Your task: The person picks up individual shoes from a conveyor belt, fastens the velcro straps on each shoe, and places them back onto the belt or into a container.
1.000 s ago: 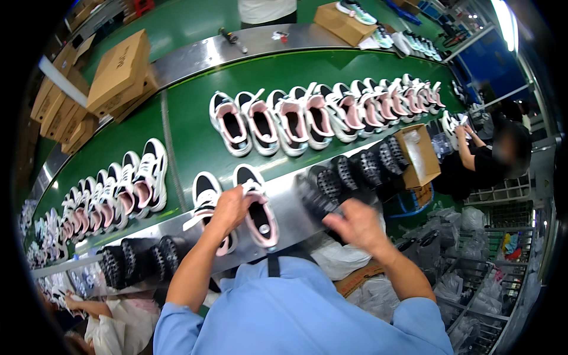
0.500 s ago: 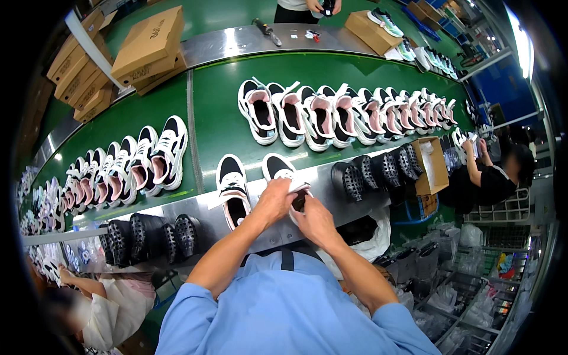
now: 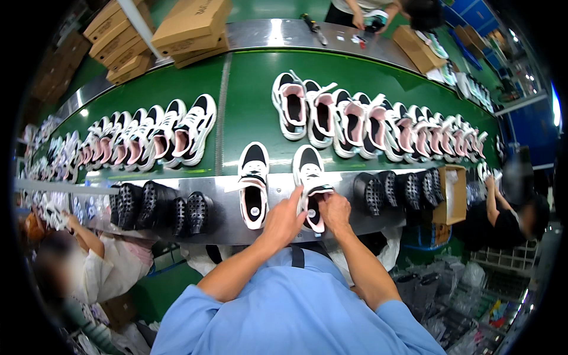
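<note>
Two black-and-white sneakers with pink lining stand on the metal ledge in front of me, toes away from me. My left hand (image 3: 285, 215) grips the near left side of the right-hand sneaker (image 3: 309, 164), its thumb by the opening. Bent over the right edge of that opening, my right hand (image 3: 335, 210) pinches the collar near the tongue. A round white label shows on the insole between my hands. The other sneaker (image 3: 254, 163) stands untouched just left of my left hand, its tongue raised and a similar label inside. My fingertips are partly hidden.
Matching sneakers line the green belt (image 3: 248, 77) in a left row (image 3: 192, 127) and a right row (image 3: 349, 121). Black studded shoe forms (image 3: 198, 214) (image 3: 370, 192) flank me on the ledge. Shoe boxes (image 3: 192, 26) stand across the belt. Co-workers are at left, right and far side.
My left hand has gone from the tongue down to the sneaker's left side. My right hand has moved up to the collar by the tongue, exposing the insole. The view has shifted.
</note>
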{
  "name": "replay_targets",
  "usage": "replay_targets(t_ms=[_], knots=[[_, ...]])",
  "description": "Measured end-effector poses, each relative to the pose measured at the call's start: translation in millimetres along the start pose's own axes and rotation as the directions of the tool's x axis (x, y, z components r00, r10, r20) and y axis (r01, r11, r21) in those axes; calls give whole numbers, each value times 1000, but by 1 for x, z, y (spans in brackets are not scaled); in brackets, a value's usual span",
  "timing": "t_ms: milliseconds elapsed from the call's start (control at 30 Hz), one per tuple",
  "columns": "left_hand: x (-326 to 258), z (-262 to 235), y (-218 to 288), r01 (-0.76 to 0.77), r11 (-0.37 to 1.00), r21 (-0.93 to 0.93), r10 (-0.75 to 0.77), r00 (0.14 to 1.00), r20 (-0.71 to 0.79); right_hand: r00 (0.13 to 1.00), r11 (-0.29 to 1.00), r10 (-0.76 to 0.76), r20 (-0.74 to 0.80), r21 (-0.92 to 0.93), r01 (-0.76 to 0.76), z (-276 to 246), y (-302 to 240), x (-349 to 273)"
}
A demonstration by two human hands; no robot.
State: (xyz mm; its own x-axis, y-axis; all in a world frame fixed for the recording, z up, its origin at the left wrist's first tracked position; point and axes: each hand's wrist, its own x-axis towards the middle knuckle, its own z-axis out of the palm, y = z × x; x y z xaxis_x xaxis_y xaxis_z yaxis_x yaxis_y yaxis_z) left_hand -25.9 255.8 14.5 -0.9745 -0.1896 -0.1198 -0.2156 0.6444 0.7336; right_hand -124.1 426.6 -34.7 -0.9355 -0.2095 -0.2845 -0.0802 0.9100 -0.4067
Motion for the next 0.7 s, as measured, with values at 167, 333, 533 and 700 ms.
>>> replay_targets(t_ms=[167,333,533,700], knots=[[-66,-58,-21,186,876,445,-106,974,-199,997,997,-73,-31,-1,73,1,-5,2],[-32,12,-46,-2,991,137,8,999,-46,981,983,-186,-56,-13,185,13,-5,10],[-75,-55,-14,-18,997,79,44,939,-342,984,982,-153,96,-93,162,-62,-10,-20],[-129,-212,-96,501,794,345,26,538,-842,989,970,-116,88,226,93,-95,-34,-57]])
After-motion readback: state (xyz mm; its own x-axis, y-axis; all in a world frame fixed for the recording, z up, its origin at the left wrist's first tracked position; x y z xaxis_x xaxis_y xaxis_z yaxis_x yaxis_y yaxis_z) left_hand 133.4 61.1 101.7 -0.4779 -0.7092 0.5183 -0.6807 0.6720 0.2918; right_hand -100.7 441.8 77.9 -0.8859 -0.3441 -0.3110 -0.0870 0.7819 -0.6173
